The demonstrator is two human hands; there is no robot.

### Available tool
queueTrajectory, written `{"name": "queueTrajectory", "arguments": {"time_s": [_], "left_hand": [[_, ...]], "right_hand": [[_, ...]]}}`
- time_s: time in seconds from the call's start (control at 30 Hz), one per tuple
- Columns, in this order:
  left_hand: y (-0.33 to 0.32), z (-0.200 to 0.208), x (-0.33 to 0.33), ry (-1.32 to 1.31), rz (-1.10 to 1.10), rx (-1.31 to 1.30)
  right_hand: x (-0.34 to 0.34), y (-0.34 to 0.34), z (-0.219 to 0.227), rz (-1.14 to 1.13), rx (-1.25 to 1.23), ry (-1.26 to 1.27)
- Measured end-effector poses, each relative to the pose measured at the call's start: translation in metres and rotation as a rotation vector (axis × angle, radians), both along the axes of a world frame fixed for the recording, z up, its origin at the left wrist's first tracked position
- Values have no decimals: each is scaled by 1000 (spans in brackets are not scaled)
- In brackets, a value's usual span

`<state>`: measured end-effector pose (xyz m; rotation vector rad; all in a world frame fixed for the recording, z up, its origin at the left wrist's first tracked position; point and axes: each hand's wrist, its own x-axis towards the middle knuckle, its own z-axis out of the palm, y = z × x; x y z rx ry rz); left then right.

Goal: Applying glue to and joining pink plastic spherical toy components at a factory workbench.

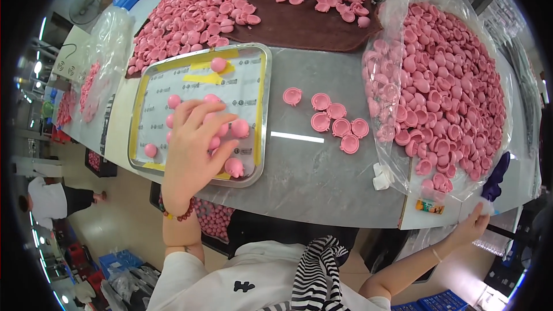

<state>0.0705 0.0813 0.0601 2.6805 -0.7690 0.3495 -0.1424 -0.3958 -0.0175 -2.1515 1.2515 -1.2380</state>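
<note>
My left hand [193, 147], with a beaded bracelet at its wrist, is over a metal tray [267, 103] lined with printed white paper and yellow tape. Its fingers are spread and bent among several round pink balls, such as one ball [239, 128] beside the fingertips and another [234, 167] below the thumb. Whether the fingertips touch any ball is hidden. Far off to the right, my right hand [473, 223] pinches a white, soft-looking wad [487, 207] at the table's edge, next to a dark purple object [496, 178].
Several open pink half shells [341, 127] lie on the grey tabletop [311, 190] right of the tray. A clear plastic bag [383, 132] full of pink shells stands further right. Behind, more shells are heaped on a brown cloth [288, 26]. Another person [49, 198] is at the far left.
</note>
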Motion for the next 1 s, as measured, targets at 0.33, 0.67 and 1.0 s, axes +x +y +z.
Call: {"name": "queueTrajectory", "arguments": {"time_s": [0.33,0.67,1.0], "left_hand": [[-55,-36,10,58,-218,63],[-82,-35,-72,677,-538,-728],[-89,-78,-76,1255,-619,-1608]], "right_hand": [[44,161,5,614,198,-478],[57,259,27,1058,1193,-603],[70,260,24,862,1086,-673]]}}
